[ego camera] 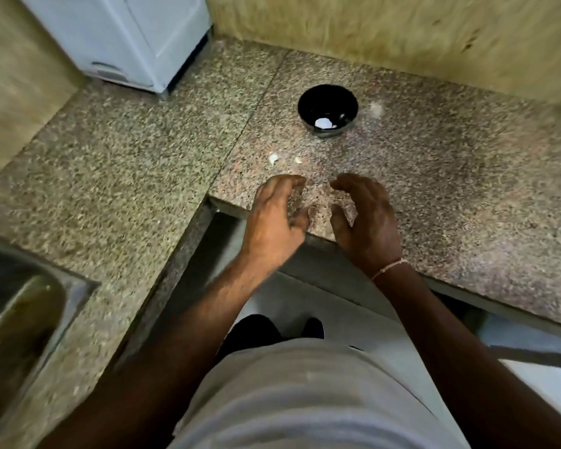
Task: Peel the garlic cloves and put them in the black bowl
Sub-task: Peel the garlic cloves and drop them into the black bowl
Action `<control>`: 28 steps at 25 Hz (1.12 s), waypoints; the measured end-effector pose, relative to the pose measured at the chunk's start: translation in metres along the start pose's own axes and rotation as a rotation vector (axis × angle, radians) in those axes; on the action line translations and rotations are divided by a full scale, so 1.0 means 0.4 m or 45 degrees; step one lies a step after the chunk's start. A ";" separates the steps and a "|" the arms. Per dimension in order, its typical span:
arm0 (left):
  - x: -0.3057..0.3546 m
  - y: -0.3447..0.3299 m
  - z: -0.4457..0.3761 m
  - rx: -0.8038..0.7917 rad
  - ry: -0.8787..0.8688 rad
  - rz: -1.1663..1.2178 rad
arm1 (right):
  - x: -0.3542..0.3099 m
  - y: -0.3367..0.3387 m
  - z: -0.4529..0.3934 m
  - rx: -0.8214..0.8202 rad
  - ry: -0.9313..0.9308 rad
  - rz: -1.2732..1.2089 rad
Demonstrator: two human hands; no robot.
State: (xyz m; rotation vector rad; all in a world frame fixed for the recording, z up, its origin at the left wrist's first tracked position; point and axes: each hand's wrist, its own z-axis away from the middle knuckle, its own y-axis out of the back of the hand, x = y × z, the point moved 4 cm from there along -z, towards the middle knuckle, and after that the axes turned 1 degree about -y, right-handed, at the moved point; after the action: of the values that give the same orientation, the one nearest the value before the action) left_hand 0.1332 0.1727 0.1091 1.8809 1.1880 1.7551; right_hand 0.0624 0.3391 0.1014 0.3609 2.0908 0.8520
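A black bowl (327, 106) stands on the granite counter (450, 176), toward the back, with white peeled garlic (324, 123) lying at its bottom. Two small pale scraps of garlic skin (273, 158) lie on the counter in front of the bowl. My left hand (274, 218) and my right hand (368, 218) hover side by side over the counter's front edge, below the scraps. Both have loosely curved fingers and hold nothing.
A white appliance (127, 37) stands at the back left corner. A steel sink (23, 306) is set into the counter at the lower left. A wooden wall (402, 37) runs behind the counter. The counter makes an inner corner near my left hand.
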 end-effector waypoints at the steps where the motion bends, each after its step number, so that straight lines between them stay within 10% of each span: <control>1: 0.003 -0.009 -0.035 -0.021 -0.022 0.013 | 0.012 0.002 -0.016 0.025 -0.038 0.003; 10: -0.186 -0.102 -0.355 -0.208 0.120 -0.305 | 0.084 -0.136 -0.186 0.033 -0.319 0.059; 17: -0.329 -0.206 -0.506 -0.586 -0.232 -0.565 | 0.126 -0.268 -0.260 0.052 -0.620 0.085; 28: -0.339 -0.295 -0.576 -0.647 -0.441 -0.663 | 0.253 -0.244 -0.264 0.080 -0.963 -0.011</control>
State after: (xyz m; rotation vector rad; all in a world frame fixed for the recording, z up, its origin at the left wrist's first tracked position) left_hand -0.1106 0.0750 -0.0194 1.3468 0.8840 1.2328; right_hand -0.0789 0.2738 0.0198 0.5993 1.4110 0.5251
